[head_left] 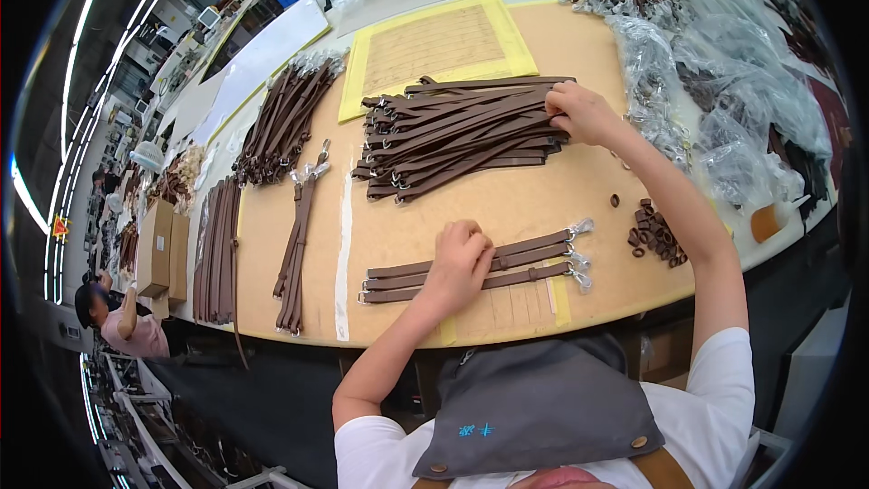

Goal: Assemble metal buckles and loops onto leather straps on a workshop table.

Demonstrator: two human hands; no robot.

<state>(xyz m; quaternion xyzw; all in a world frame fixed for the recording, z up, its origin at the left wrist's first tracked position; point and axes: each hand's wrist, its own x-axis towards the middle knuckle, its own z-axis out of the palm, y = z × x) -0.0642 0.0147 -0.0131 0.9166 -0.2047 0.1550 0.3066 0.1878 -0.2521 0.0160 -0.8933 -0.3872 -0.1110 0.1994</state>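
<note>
Three brown leather-look straps (534, 254) lie side by side near the table's front edge, with metal hardware at their ends and clear wrap on the right ends. My left hand (460, 263) rests over their middle, fingers curled down onto a strap and partly hiding it. Farther back is a large pile of brown straps (462, 131), buckles at its left end. My right hand (584, 111) reaches to the pile's right end, thumb and fingers pinched on a strap tip. Small brown loops (656, 234) are heaped to the right, a single one apart from them.
Bundled straps (288, 118) and a row of straps (217, 254) lie left, beside a narrow bunch (297, 254). A yellow-edged board (434, 41) sits behind the pile. Plastic bags (733, 81) crowd the right; an orange-brown container (769, 220) is nearby. A person (136, 326) is far left.
</note>
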